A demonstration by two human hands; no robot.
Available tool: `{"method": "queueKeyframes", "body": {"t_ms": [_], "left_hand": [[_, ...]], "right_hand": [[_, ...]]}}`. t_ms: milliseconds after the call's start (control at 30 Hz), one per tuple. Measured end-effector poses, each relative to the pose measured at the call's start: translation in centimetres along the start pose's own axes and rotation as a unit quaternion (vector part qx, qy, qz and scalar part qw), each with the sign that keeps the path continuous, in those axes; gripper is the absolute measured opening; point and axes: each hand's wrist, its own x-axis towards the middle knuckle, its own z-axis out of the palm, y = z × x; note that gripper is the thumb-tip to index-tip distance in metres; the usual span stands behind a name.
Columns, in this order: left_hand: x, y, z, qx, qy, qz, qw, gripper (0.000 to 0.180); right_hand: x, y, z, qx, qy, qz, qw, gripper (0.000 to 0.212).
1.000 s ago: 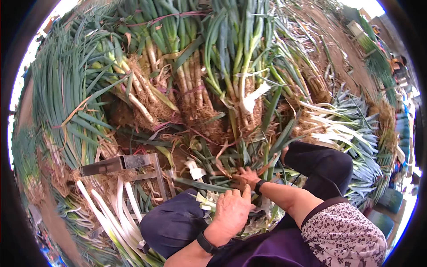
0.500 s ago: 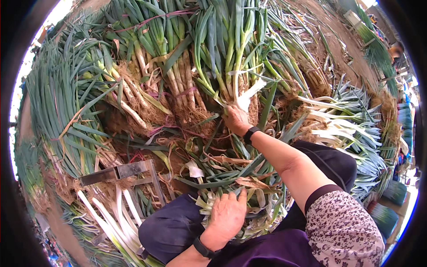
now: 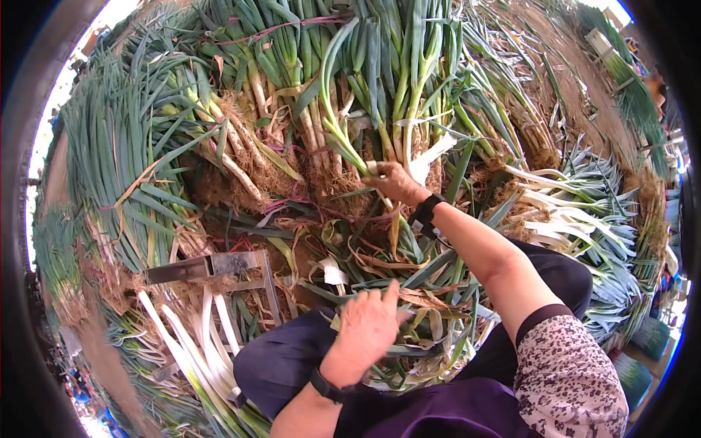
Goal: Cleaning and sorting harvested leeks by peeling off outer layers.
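My right hand point(image 3: 396, 182) is closed around the lower part of a green onion point(image 3: 337, 128), whose long leaves arch upward in front of an upright bundle of unpeeled green onions point(image 3: 409, 73). Part of its base is hidden by my fingers. My left hand point(image 3: 364, 328) is above my left knee, fingers loosely apart with the index finger pointing up, nothing held. Just below and beyond it lies a heap of stripped leaves and dry skins point(image 3: 431, 321).
A metal frame point(image 3: 212, 269) stands left of my knee, beside peeled white stalks point(image 3: 193, 339). More peeled green onions point(image 3: 577, 212) lie at the right. Rooted, soil-covered bundles point(image 3: 241, 146) line the far side, and a tall leafy pile point(image 3: 109, 146) stands at the far left.
My right hand has drawn the green onion slightly away from the bundle and turned at the wrist. My left hand has lifted a little from the leaf scraps. The view has shifted slightly.
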Motion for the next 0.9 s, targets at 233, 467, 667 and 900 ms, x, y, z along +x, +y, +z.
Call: {"method": "queueKeyframes", "body": {"t_ms": [233, 467, 667, 900], "left_hand": [[3.3, -1.6, -4.2, -0.348, 0.340, -0.060, 0.872, 0.027], [3.2, -0.6, -6.0, -0.796, 0.157, -0.004, 0.585, 0.037], [4.3, -1.7, -3.7, -0.820, 0.180, -0.029, 0.542, 0.026], [4.0, -4.3, -1.4, -0.832, 0.226, -0.086, 0.499, 0.025]], "right_hand": [[-9.0, -12.6, -3.2, 0.033, -0.021, -0.021, 0.999, 0.019], [-18.8, -18.9, 1.5, 0.081, -0.099, 0.008, 0.992, 0.019], [-22.4, -11.0, 1.2, -0.004, -0.195, -0.024, 0.980, 0.023], [-28.3, -2.9, 4.1, -0.125, 0.004, 0.102, 0.987, 0.077]]}}
